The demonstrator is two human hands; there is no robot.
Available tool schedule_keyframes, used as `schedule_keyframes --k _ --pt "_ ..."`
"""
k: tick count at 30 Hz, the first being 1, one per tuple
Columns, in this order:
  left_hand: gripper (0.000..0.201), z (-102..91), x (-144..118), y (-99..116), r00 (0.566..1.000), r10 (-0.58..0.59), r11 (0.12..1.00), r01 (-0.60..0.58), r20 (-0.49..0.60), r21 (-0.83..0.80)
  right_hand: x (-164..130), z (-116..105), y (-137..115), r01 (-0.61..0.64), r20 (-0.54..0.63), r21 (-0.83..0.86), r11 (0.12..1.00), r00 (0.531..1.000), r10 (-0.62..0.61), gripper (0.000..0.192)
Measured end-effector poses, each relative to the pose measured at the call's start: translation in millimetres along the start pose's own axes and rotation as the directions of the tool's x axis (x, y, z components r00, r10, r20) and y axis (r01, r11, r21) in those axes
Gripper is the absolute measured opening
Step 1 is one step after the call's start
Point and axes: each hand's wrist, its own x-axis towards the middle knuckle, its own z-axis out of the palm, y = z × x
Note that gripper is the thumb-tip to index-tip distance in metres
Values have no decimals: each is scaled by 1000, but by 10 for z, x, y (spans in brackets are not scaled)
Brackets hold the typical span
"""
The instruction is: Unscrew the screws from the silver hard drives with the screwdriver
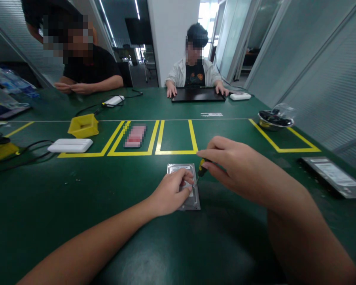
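Observation:
A silver hard drive (192, 204) lies flat on the green table in front of me. My left hand (173, 192) rests over it with curled fingers and holds it down, covering much of its label. Thumb and index finger come close to the screwdriver's tip; whether they touch it I cannot tell. From the right, my right hand (225, 158) pinches the black and yellow handle of a small screwdriver (201, 168). Its thin shaft slants down to the drive's right edge. Any screw under the tip is too small to make out.
Another hard drive (335, 176) lies at the right. Behind it stands a metal bowl (274, 120) with dark items. A yellow bin (83, 126), a white power strip (70, 145) and a blurred pink object (135, 135) are at left. Two people sit across, one touching a black panel (198, 95).

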Motion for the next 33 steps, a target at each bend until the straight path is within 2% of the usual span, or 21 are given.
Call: schedule_keyframes --k 5,11,14,18,25,29,33 --pt "32 56 36 -19 1000 -22 999 22 -6 -48 -18 -8 -6 -6 36 54 998 999 4 18" --pt "27 55 85 18 998 -58 998 58 9 11 -14 -37 6 37 27 91 995 999 -40 22" --pt "24 58 115 36 998 -62 997 62 11 43 -21 -46 13 19 24 109 994 999 -22 19" --pt "19 79 143 46 999 -43 995 43 8 88 -38 -46 22 -13 14 126 992 1000 11 15" --pt "16 111 176 61 1000 7 985 -5 -11 173 -44 -94 -6 75 -11 186 980 997 -75 10" --pt "24 125 198 56 1000 24 986 -25 9 167 -32 -87 -22 66 -21 158 985 998 -63 7" --pt "22 134 231 51 1000 24 974 -27 16 225 -12 -33 2 38 -28 85 996 999 -36 6"
